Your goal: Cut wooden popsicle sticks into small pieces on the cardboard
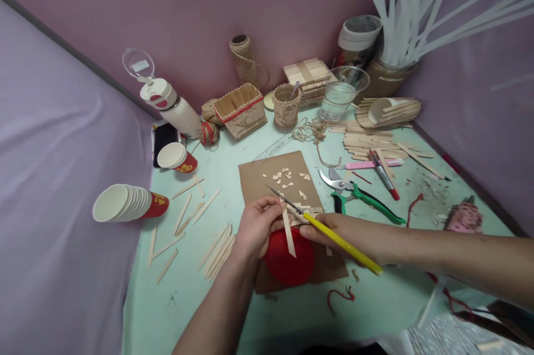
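My left hand [262,221] is closed, pinching a flat wooden craft stick [289,235] with a slanted lower end. My right hand [323,228] is closed around a yellow-handled tool [344,245], whose thin, pointed metal end lies across the top of the stick. Its exact kind is hard to make out. Below both hands sits a round red lid-like piece [287,266] on a sheet of brown cardboard [258,174]. Small heart- or petal-shaped wood pieces [286,174] are scattered on the cardboard beyond my fingers. More light strips lie partly hidden behind my right hand.
Green-handled pruning shears [375,203], a pink cutter [367,164] and a red-capped pen [384,174] lie at right. Loose sticks [217,252] and stacked paper cups [129,203] are at left. Behind stand a stick basket [242,116], a water cup [340,99] and twine [244,60].
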`<action>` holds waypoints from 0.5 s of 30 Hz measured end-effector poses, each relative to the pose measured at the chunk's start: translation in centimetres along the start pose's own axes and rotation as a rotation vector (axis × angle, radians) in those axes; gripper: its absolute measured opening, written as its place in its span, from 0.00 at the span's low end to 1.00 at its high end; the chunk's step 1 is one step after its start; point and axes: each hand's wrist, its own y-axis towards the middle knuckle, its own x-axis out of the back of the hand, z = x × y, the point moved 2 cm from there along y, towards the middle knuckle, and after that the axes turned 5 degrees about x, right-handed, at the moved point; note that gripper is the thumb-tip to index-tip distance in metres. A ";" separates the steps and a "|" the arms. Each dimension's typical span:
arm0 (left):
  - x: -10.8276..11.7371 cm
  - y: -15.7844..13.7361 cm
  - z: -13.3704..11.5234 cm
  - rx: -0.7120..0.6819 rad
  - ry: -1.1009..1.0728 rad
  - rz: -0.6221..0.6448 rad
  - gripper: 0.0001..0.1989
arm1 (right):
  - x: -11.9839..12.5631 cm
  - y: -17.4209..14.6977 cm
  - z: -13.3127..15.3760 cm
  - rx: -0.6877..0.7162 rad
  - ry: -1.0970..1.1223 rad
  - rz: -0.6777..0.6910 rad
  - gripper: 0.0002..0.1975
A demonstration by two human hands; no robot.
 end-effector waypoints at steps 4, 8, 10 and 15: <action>0.2 0.3 -0.2 0.042 0.002 -0.008 0.11 | -0.3 -0.2 0.6 -0.002 0.156 -0.053 0.17; 0.6 0.7 -0.3 0.071 0.010 0.001 0.08 | -0.4 -0.5 1.6 -0.018 0.261 -0.094 0.12; 0.9 0.9 -0.3 0.082 0.014 0.012 0.07 | -0.5 -0.5 1.8 -0.032 0.296 -0.069 0.11; 1.3 1.2 -0.1 0.090 0.017 0.017 0.06 | -0.5 -0.2 0.6 -0.062 0.277 -0.097 0.15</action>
